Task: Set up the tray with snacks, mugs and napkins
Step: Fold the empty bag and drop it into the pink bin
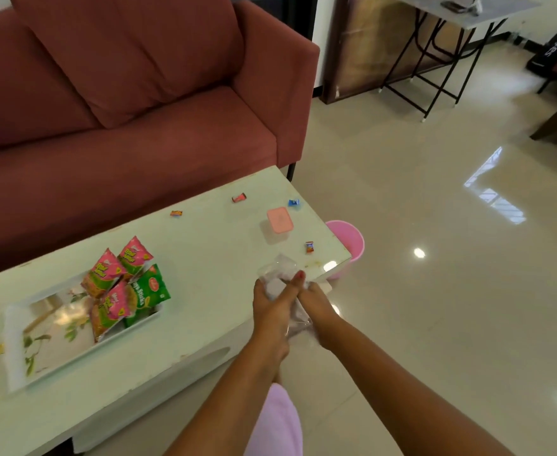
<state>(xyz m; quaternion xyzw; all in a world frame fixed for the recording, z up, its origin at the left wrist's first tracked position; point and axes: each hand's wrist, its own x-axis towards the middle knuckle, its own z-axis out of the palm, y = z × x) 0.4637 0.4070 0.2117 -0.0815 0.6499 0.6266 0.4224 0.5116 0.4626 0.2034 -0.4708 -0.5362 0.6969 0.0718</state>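
Observation:
A white tray (17,350) with a leaf print lies on the pale table (198,245) at the left. Several pink and green snack packets (124,286) are piled in its right end. Both my hands meet at the table's near right edge around a crumpled clear plastic packet (278,268) with something white inside. My left hand (270,311) grips its lower part, thumb up. My right hand (316,307) holds it from the right side. No mugs are in view.
A clear box with a pink lid (279,220) stands on the table's right part. Small wrapped candies (309,247) are scattered around it. A pink bucket (348,248) sits on the floor past the table's right end. A red sofa (139,126) is behind.

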